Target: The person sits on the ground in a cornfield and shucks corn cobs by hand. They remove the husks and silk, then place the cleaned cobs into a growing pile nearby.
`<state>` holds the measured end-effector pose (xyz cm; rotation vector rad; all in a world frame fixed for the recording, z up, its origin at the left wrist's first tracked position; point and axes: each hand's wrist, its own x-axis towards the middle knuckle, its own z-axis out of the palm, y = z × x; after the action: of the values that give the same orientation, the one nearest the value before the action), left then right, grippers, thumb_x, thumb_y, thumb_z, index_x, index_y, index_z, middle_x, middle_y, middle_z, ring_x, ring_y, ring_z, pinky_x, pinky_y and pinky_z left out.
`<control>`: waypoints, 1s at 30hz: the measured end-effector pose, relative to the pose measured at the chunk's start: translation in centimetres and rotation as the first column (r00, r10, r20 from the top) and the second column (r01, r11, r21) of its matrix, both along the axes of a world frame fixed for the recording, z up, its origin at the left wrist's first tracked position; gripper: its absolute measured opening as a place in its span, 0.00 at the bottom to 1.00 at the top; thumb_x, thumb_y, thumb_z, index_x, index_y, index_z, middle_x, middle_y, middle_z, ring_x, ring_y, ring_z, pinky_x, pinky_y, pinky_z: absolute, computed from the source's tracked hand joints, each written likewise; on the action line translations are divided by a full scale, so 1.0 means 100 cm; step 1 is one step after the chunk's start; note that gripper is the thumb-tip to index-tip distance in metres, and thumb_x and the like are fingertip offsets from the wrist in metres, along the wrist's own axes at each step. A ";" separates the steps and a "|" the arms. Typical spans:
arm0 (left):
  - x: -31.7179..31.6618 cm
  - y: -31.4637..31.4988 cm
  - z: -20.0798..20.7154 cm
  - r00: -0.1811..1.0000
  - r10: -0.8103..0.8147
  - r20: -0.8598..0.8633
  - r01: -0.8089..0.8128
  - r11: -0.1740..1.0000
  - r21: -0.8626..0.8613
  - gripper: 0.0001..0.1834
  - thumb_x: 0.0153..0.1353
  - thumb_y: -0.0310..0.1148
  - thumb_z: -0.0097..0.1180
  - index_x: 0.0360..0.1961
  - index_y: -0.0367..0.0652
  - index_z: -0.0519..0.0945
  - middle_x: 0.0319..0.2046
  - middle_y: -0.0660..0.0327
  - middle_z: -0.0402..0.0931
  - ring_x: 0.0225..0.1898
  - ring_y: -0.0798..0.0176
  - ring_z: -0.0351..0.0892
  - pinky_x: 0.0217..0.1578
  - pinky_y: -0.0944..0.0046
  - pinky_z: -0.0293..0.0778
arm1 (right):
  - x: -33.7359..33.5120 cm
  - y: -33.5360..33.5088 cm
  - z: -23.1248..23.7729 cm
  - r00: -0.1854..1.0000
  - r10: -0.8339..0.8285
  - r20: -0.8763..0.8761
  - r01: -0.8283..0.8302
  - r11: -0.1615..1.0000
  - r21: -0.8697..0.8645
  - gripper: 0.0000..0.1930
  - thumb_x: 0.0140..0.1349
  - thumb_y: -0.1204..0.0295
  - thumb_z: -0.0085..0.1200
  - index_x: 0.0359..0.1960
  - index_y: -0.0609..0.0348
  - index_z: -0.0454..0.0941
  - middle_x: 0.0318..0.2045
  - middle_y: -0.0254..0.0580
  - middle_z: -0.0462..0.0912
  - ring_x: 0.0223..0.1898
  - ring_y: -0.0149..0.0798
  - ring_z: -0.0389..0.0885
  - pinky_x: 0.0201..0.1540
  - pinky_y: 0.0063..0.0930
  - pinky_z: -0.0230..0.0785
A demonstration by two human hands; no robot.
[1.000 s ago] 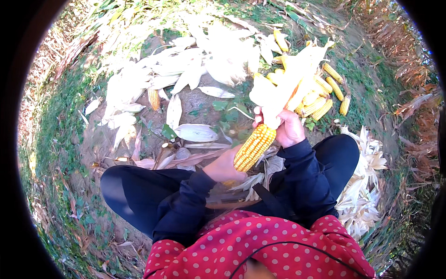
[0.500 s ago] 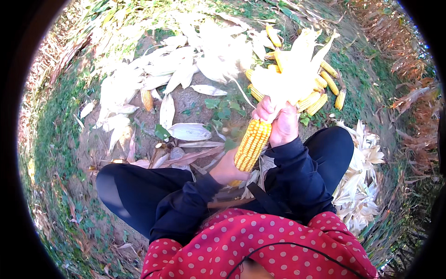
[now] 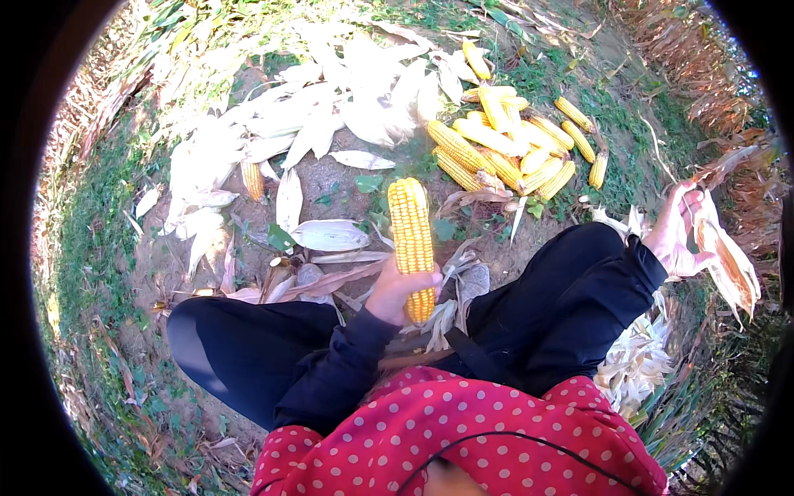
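My left hand [image 3: 399,289] is wrapped round the lower part of a bare yellow ear of corn [image 3: 411,240], which stands nearly upright in front of my lap. Out to the far right, my right hand [image 3: 680,236] is open with its fingers apart. A dry corn husk [image 3: 726,258] hangs just beyond those fingers; whether it still touches them I cannot tell. A heap of husked corn ears [image 3: 504,145] lies on the ground ahead, right of the middle.
Pale husks [image 3: 322,107] are spread over the ground ahead and to the left, with one corn ear [image 3: 253,180] among them. Another husk pile [image 3: 637,360] lies beside my right knee. Dry stalks [image 3: 695,74] stand along the right edge.
The husk has come off the ear. My right hand has swung from the ear out to the far right, fingers spreading. My left hand has tilted the ear more upright.
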<state>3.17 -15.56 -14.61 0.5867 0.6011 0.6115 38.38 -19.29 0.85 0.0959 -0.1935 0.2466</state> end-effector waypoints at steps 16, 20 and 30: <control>0.020 0.013 -0.011 0.958 0.129 -0.258 0.001 0.893 0.449 0.34 0.49 0.26 0.63 0.56 0.34 0.61 0.46 0.59 0.69 0.45 0.70 0.72 0.44 0.70 0.71 | -0.202 0.050 -0.164 0.152 0.903 -0.402 -0.467 -0.293 -0.834 0.15 0.57 0.72 0.56 0.44 0.65 0.68 0.34 0.40 0.77 0.34 0.31 0.79 0.38 0.27 0.73; 0.011 0.019 -0.001 0.895 0.204 -0.396 0.104 0.769 0.631 0.35 0.52 0.29 0.61 0.60 0.32 0.60 0.51 0.54 0.67 0.45 0.66 0.72 0.39 0.67 0.75 | -0.172 0.083 -0.185 0.317 0.764 -0.562 -0.629 -0.274 -0.728 0.12 0.58 0.68 0.54 0.39 0.63 0.70 0.28 0.43 0.77 0.30 0.38 0.78 0.33 0.36 0.74; -0.063 0.113 -0.053 0.835 0.486 -0.258 -0.415 0.864 0.286 0.22 0.57 0.29 0.57 0.52 0.31 0.70 0.42 0.57 0.74 0.38 0.66 0.76 0.37 0.67 0.76 | -0.061 0.167 -0.120 0.518 0.824 -0.228 -0.685 0.240 -0.688 0.19 0.63 0.63 0.50 0.47 0.67 0.69 0.37 0.43 0.76 0.38 0.40 0.76 0.42 0.33 0.73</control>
<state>-3.17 -4.30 -19.92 0.7673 1.0082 1.0544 32.24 -2.64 -11.17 -0.6758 -0.2098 1.3543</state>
